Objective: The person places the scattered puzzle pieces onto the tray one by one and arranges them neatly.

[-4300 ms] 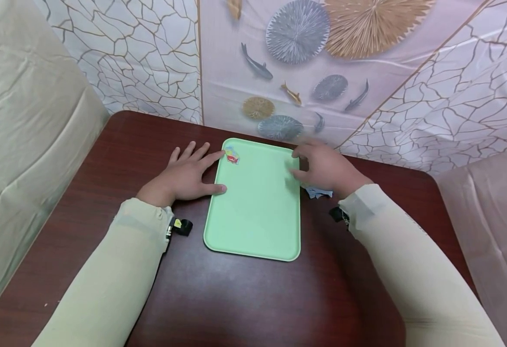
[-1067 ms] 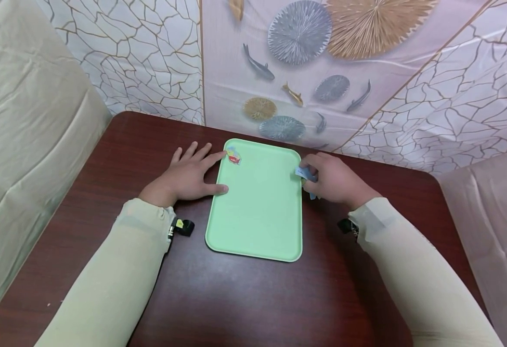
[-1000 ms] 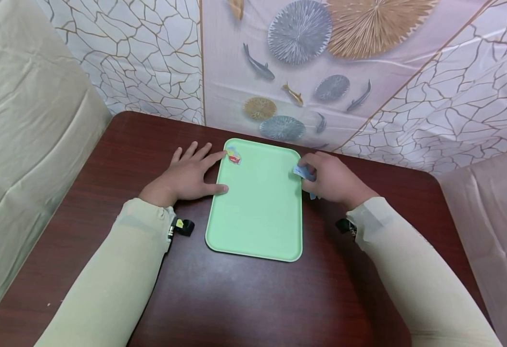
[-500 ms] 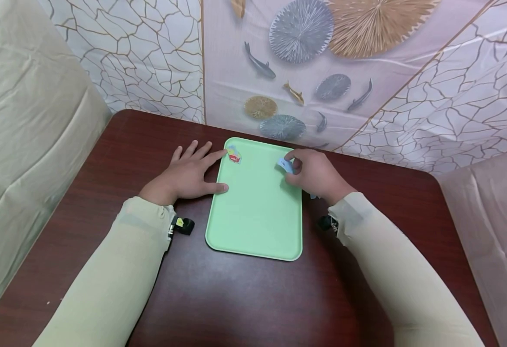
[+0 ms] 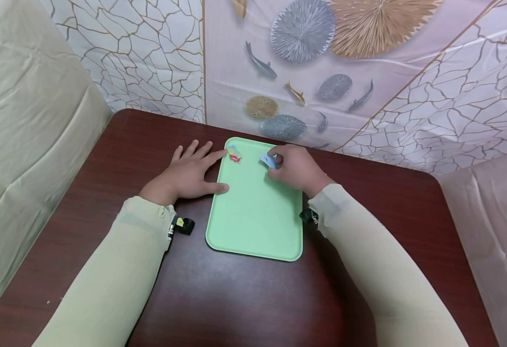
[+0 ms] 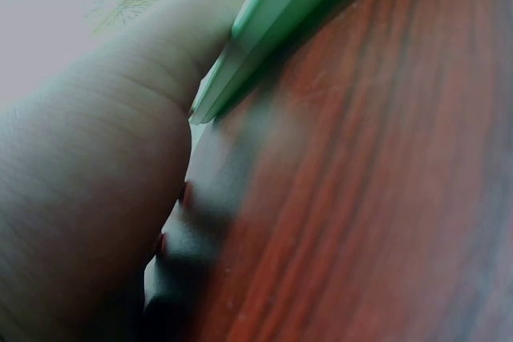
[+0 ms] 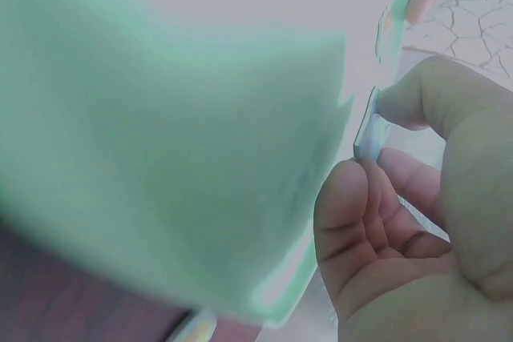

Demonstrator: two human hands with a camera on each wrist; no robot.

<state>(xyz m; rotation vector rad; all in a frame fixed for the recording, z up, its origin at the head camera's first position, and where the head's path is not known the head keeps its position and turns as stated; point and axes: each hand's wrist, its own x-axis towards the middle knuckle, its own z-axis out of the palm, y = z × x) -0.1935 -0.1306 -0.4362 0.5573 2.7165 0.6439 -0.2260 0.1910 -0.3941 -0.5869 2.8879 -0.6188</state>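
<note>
A light green tray lies on the table. My left hand rests flat at its left side, fingers spread, with the index fingertip and thumb over the rim. My right hand is over the tray's upper part, pinching a small light-blue puzzle piece with a dark mark on it. The right wrist view shows that piece's thin edge between thumb and fingers, close over the tray. At the upper left corner of the tray lies a multicoloured puzzle piece with a red patch, just beside my left index fingertip.
A dark reddish-brown table carries the tray. In the right wrist view, a flat piece with a yellow patch lies beside the tray. A patterned cloth hangs behind the table's far edge.
My right hand took up the light-blue piece at the tray's right edge and has carried it leftward over the tray. My left hand has stayed in place.
</note>
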